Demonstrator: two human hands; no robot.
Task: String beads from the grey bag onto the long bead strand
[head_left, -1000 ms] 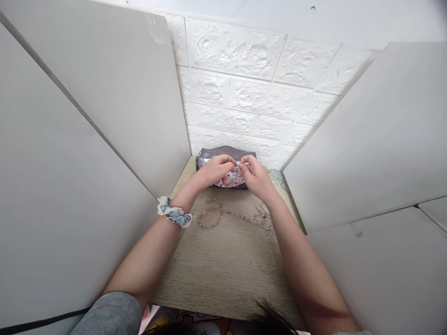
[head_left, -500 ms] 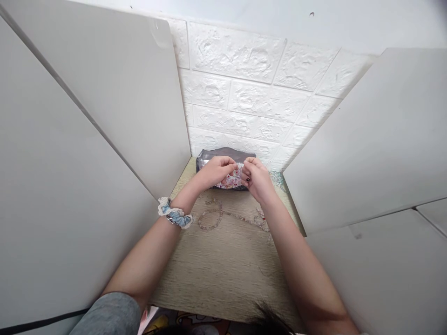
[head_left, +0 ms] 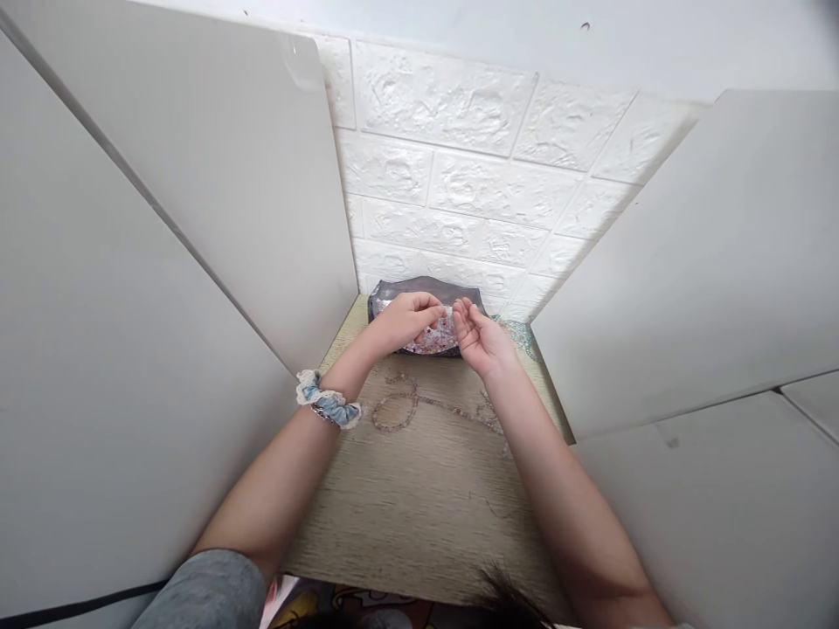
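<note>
My left hand (head_left: 410, 319) is pinched, thumb against forefinger, at the front of a dark grey pouch (head_left: 426, 286); whatever sits between the fingertips is too small to make out. Just to its right, my right hand (head_left: 481, 339) is turned palm up with its fingers loosely curled and apart, and I see nothing gripped in it. Between and behind the hands shows a clear packet of pinkish small beads (head_left: 436, 336) inside the pouch. A strand of pale beads (head_left: 393, 428) lies looped on the wooden tabletop (head_left: 406, 498) below the hands, its right end partly hidden by my right forearm.
Teal beaded strands (head_left: 521, 336) lie at the back right corner. White panels, one on the left (head_left: 249, 175) and one on the right (head_left: 688, 262), flank the tabletop closely. A white brick-pattern wall (head_left: 452, 175) stands behind the pouch.
My right hand has rolled from a closed, pinching pose to palm up, its fingers loosening. My left hand has hardly moved, and the pouch and bead strand stay put.
</note>
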